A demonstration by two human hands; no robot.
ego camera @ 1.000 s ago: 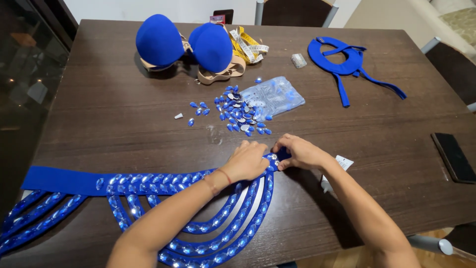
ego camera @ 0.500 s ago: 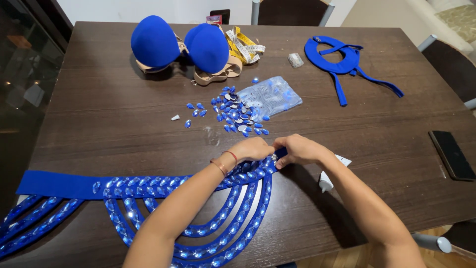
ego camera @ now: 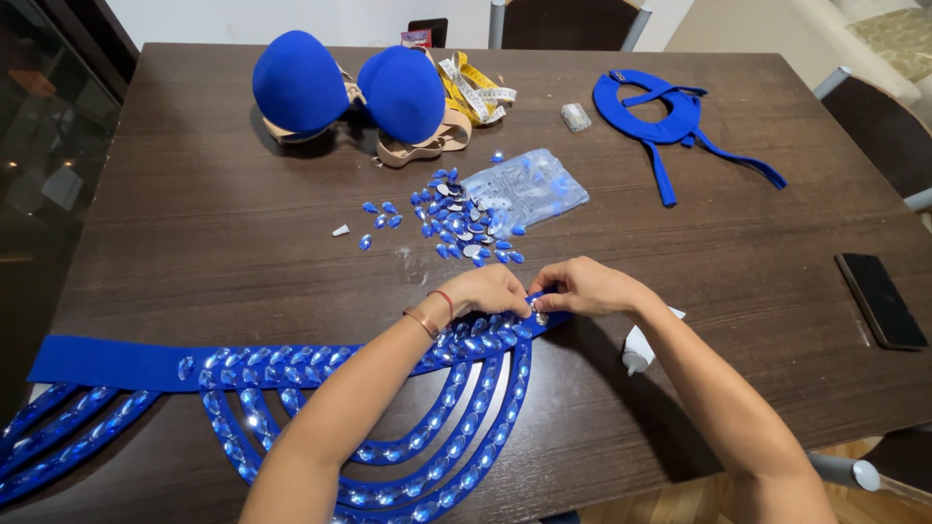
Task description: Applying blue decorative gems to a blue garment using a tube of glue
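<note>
I see left hand (ego camera: 490, 289) and right hand (ego camera: 582, 286) close together, fingertips pinched on the blue felt belt (ego camera: 320, 364) | belt at table's (ego camera: 194, 233) near edge, glossy teardrop gems (ego camera: 456, 218) loose beyond | clear crinkled bag (ego camera: 529, 186) beside them

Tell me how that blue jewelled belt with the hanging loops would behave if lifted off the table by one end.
The blue jewelled belt would probably flop: it is a flat fabric band and its loops lie in slack curves. The dense gems likely make it heavier than plain fabric. The loops, already hanging past the table edge, may swing and tangle.
</note>
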